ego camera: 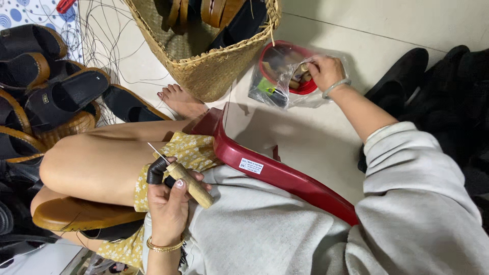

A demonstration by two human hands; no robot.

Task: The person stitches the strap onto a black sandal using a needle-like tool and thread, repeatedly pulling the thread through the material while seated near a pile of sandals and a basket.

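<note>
Gripped in the left hand (167,209) I log a wooden-handled awl (191,184) over the lap, right hand (325,70) pinching inside the plastic bag (285,76) on the red bowl (267,58); sandal (76,214) looks unstitched yet.

A woven straw basket (209,66) is seen at the top, with brown and black sandals (214,12) stacked inside it. Black sandals with tan soles (56,91) are piled at the left, and thin dark threads (109,35) are spread over the pale tiled floor (367,25) beside them. A dark red plastic stool (275,170) is tipped across the middle — dark clothing (458,91) is heaped at the right.
</note>
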